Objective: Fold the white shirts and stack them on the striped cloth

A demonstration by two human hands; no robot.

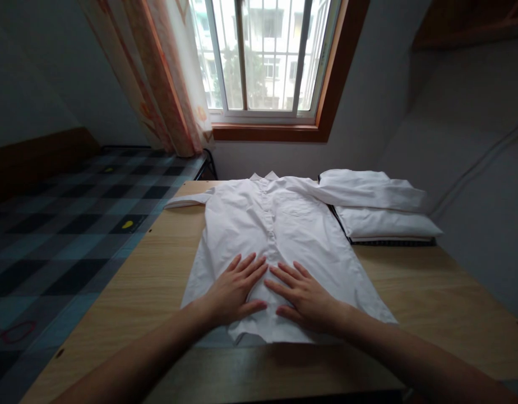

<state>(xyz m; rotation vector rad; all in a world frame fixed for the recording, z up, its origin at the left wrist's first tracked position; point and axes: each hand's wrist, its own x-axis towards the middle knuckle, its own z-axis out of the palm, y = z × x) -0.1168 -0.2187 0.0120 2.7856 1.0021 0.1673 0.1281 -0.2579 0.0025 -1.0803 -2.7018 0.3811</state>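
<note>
A white button-up shirt (280, 224) lies spread face up on a wooden table (431, 303), collar toward the window. My left hand (236, 289) rests flat on the shirt's lower front, fingers stretched out. My right hand (305, 296) lies flat beside it, fingers also spread, the two hands almost touching near the hem. The shirt's right sleeve (368, 193) drapes over a stack of folded white garments (385, 221) at the back right. The left sleeve (185, 201) is folded short at the table's left edge.
A bed with a dark checked cover (65, 235) stands left of the table. Behind are a window (263, 56) with a wooden frame, a patterned curtain (166, 84), and grey walls close on the right.
</note>
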